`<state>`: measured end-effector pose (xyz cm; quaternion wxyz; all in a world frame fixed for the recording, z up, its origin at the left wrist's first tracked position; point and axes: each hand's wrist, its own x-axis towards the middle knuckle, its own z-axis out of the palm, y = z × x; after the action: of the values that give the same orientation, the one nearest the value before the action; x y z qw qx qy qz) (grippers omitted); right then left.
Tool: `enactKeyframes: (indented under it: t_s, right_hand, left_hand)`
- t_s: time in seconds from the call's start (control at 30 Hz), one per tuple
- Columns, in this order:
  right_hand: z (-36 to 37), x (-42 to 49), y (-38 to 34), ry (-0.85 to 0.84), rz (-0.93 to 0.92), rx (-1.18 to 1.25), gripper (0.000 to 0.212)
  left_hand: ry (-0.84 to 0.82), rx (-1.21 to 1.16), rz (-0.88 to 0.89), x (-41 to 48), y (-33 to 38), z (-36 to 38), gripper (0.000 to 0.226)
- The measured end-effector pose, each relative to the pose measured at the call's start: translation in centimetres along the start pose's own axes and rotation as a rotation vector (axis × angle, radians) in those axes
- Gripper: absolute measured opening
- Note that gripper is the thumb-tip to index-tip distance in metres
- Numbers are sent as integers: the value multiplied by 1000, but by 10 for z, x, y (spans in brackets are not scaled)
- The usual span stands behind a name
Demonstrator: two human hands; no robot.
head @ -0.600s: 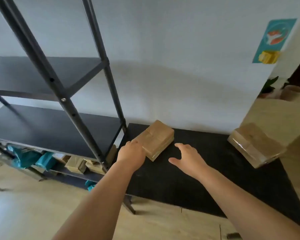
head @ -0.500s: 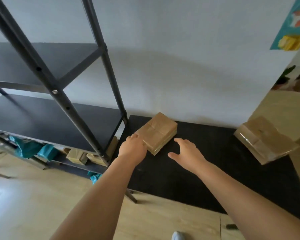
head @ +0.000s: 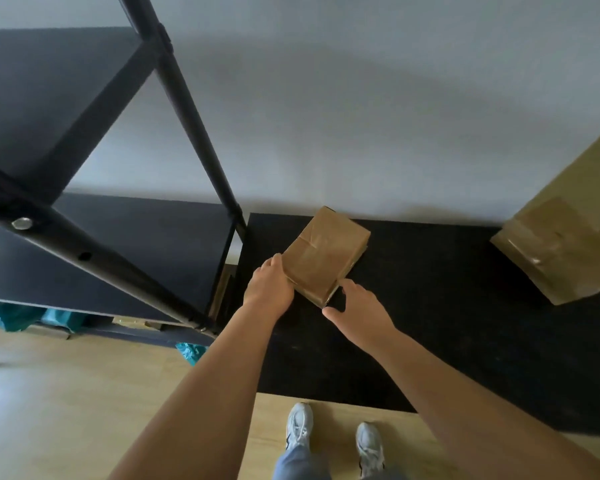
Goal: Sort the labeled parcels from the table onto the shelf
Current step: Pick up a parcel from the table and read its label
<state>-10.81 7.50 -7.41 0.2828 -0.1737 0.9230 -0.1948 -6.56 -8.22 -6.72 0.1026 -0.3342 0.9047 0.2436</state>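
The tall black metal shelf (head: 125, 216) fills the left of the view, its two dark boards bare where they show, and just beside it stands the low black bench (head: 430, 306) against the pale wall. A large brown taped cardboard parcel (head: 561, 244) overhangs the bench's far right end. Near the bench's left back corner lies the small flat parcel wrapped in brown paper and clear tape (head: 323, 258), flat and turned at an angle. Half a second ago both hands were short of it, the right one open in the air — now they have closed in. The left hand (head: 269, 289) presses against the parcel's near-left edge with fingers curled at its side, and the right hand (head: 359, 311) sits spread at the near corner, thumb (head: 333, 311) just under it, not yet clamped. The parcel looks still down on the bench, so the pick-up is only starting; the lift and the short carry left to the shelf remain. No label shows on its upper face.
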Motion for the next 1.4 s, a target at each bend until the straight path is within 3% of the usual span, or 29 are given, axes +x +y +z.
enactKeyframes:
  t_s: [0.2, 0.47, 0.9, 1.13, 1.4]
  right_hand:
    - [7, 3, -6, 61, 82, 48, 56]
    - [-8, -6, 11, 128, 179, 123, 54]
    - [-60, -29, 30, 379, 70, 469, 22]
    - [-63, -23, 33, 293, 29, 484, 39]
    - [-53, -26, 37, 186, 74, 504, 52]
  left_hand:
    - [51, -171, -43, -2, -7, 14, 58]
    - [42, -322, 16, -22, 6, 19, 44]
    - [138, -693, -6, -43, 51, -12, 40]
    - [71, -776, -39, -37, 45, -11, 42]
    - [-23, -808, -42, -38, 26, 2, 28]
